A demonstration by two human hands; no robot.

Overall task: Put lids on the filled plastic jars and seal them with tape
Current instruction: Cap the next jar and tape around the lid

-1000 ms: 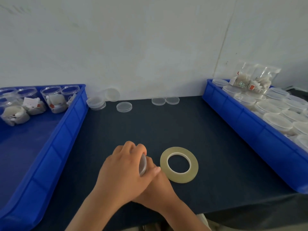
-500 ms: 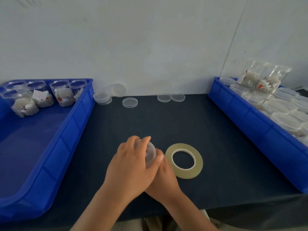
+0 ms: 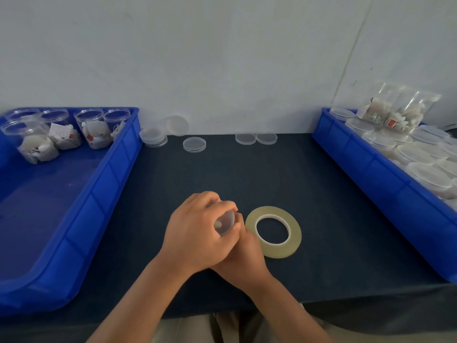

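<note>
A clear plastic jar [image 3: 225, 222] with a lid lies on its side between my hands at the table's middle front. My left hand [image 3: 197, 233] wraps over it from the left and hides most of it. My right hand [image 3: 243, 253] sits under and behind the left hand, its fingers against the jar's lidded end; how they lie is mostly hidden. A roll of clear yellowish tape [image 3: 273, 231] lies flat on the dark table just right of my hands.
A blue bin [image 3: 74, 219] on the left holds several open filled jars [image 3: 94, 132] at its back. A blue bin [image 3: 385, 184] on the right holds several lidded jars [image 3: 430, 174]. Loose clear lids [image 3: 194, 144] lie along the wall.
The jar has turned slightly between my hands, and my left fingers have shifted over it. The tape roll has stayed where it was.
</note>
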